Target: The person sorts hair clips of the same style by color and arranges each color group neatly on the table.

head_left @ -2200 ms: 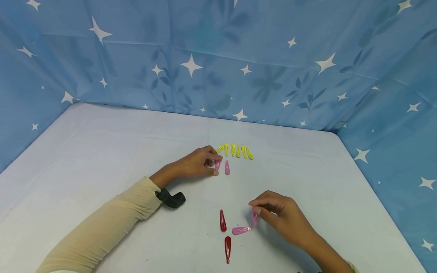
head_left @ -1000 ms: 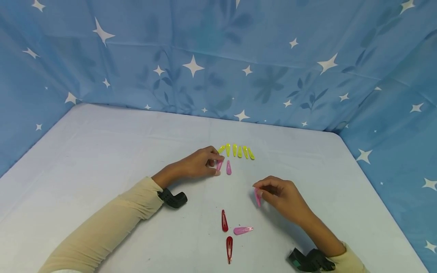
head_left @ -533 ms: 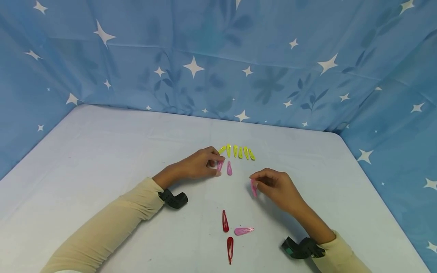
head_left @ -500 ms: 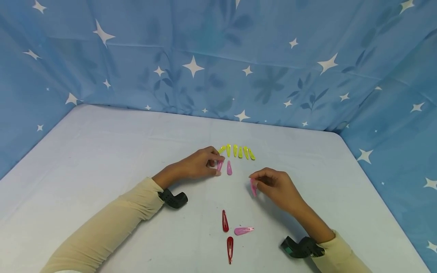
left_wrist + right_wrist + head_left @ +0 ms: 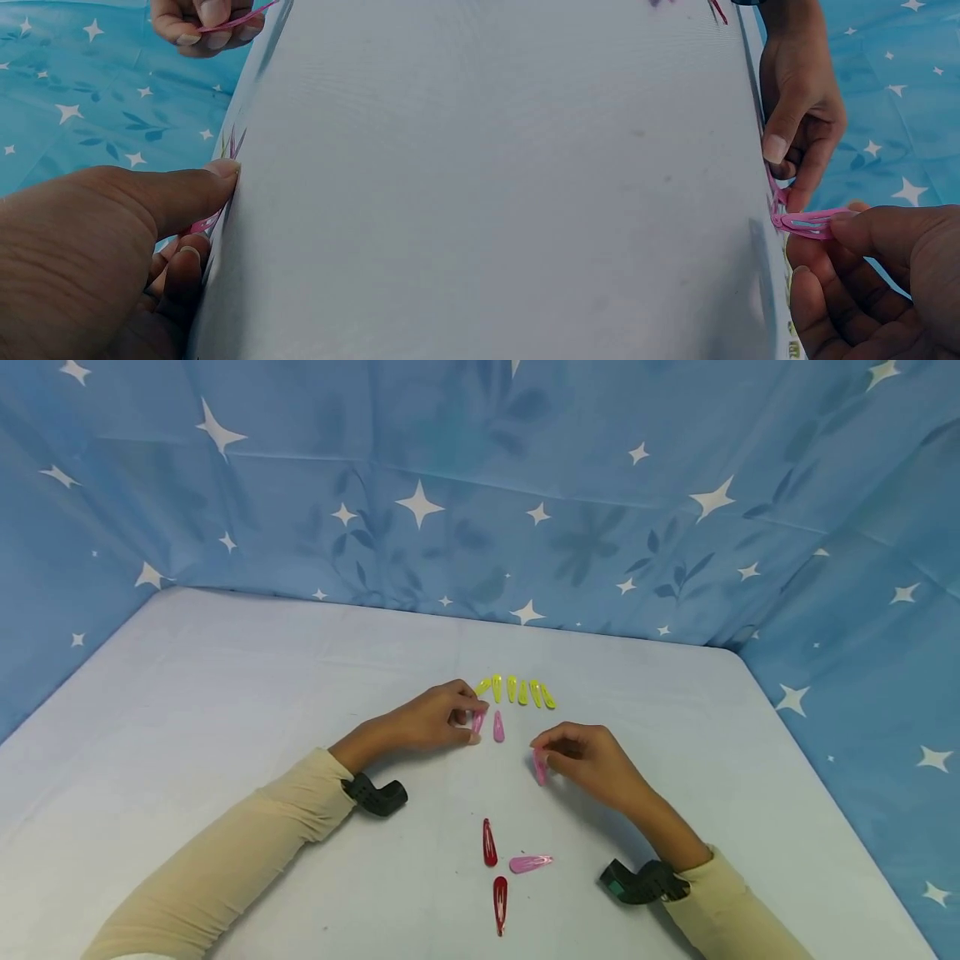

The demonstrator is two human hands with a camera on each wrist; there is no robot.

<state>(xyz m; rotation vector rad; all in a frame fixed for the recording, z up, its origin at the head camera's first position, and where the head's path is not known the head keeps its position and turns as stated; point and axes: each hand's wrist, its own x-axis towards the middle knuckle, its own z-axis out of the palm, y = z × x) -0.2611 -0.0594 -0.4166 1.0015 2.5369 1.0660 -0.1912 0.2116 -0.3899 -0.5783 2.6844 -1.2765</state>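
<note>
My left hand (image 5: 431, 720) rests low on the white table, thumb and fingers around a pink snap hair clip (image 5: 477, 722). Just right of it lies a second pink hair clip (image 5: 498, 727). My right hand (image 5: 596, 763) pinches another pink hair clip (image 5: 539, 767) between thumb and fingers, held over the table right of and nearer than that pair. The right wrist view shows this held clip (image 5: 808, 223) side on, its slotted body pointing away from the fingertips. Behind the pink clips runs a row of several yellow hair clips (image 5: 512, 688); the leftmost is partly covered by my left fingers.
Nearer the front lie two red hair clips (image 5: 489, 843), one before the other, with a pink hair clip (image 5: 529, 863) sideways at their right. A blue star-patterned curtain (image 5: 465, 510) hangs behind the white table (image 5: 262, 677). Each wrist wears a black camera mount (image 5: 378, 797).
My right hand has carried its pink hair clip away from the front clips, farther back and then left toward the pink pair. The left hand stays in place.
</note>
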